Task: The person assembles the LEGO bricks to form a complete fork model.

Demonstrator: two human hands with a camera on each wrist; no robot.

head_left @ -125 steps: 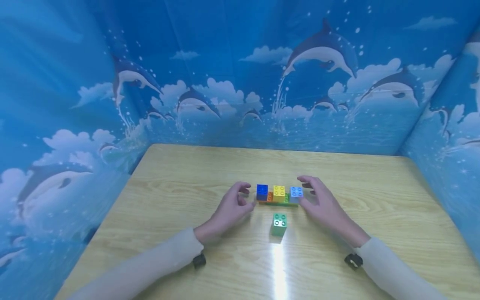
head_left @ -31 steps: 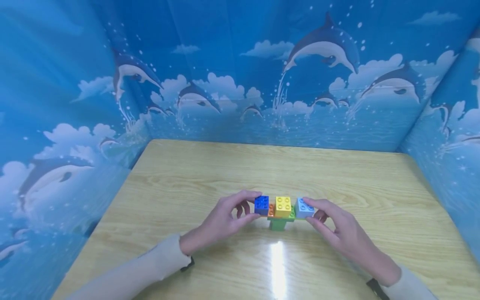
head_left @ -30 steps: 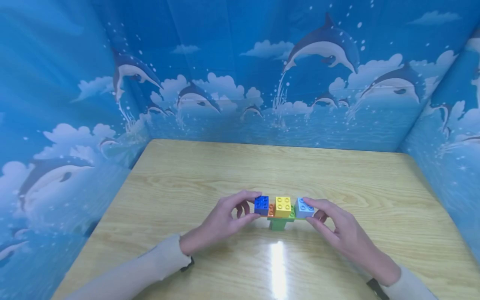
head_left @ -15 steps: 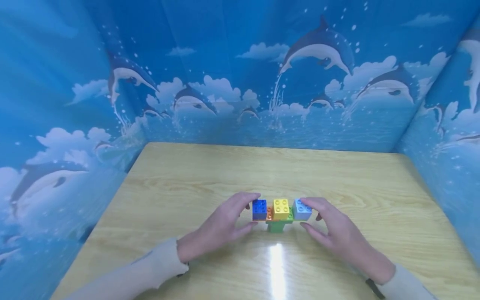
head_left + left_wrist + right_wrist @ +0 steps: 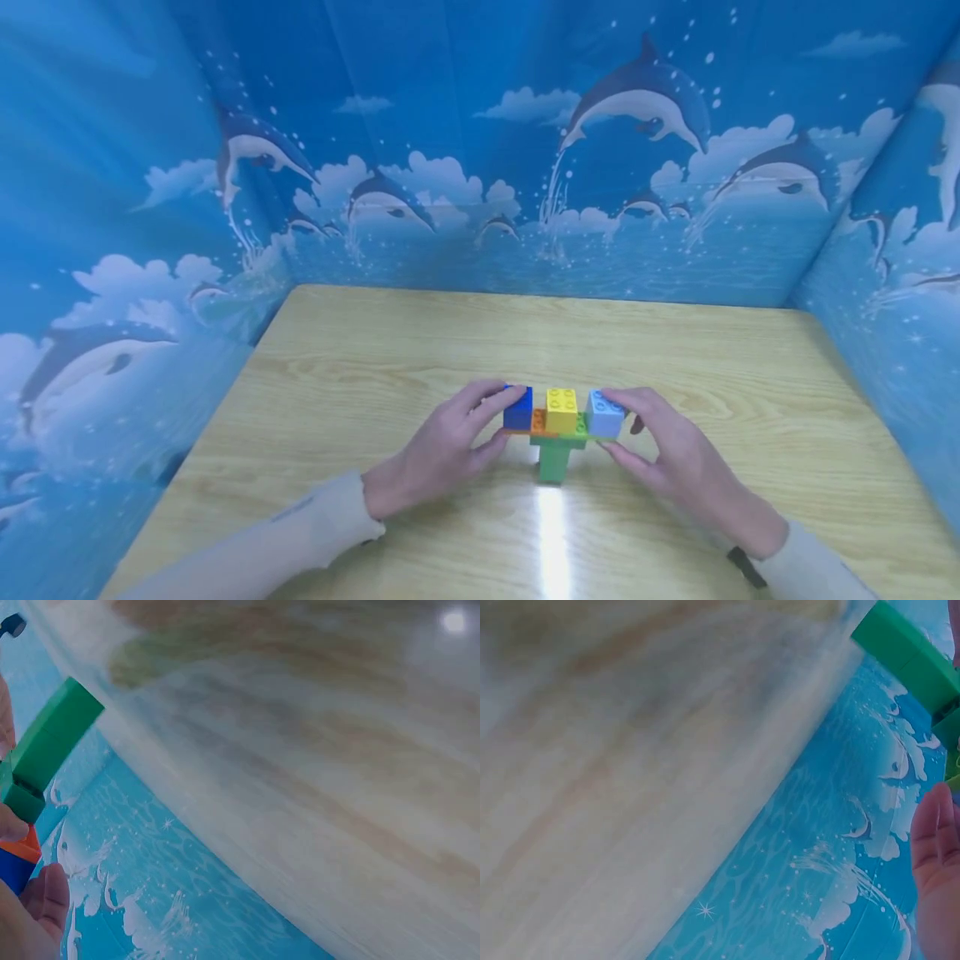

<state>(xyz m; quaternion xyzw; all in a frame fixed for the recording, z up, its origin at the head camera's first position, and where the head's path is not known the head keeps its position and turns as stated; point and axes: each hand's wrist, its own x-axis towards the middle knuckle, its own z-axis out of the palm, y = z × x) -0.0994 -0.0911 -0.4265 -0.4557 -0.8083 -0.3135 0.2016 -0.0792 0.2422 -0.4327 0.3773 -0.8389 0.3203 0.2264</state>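
Observation:
A toy building brick structure (image 5: 558, 443) is between my hands: a dark blue brick (image 5: 517, 413), a yellow brick (image 5: 561, 413) and a light blue brick (image 5: 603, 417) sit in a row on orange and green pieces. Below the middle, a green brick column (image 5: 553, 465) extends downward; it also shows in the left wrist view as a green column (image 5: 58, 736). My left hand (image 5: 442, 437) grips the dark blue end, fingers on top and thumb underneath. At the light blue end, my right hand (image 5: 675, 450) pinches with index finger above and thumb below.
The wood-grain table (image 5: 360, 350) lies under the hands, with a bright light reflection (image 5: 553, 542) in front of the structure. A blue dolphin-print backdrop (image 5: 465, 150) encloses the back and sides.
Several seconds ago the green brick stood apart, in front of the row. The row now sits above it. Since half a second ago, more of the green column shows and my left fingers moved onto the dark blue brick.

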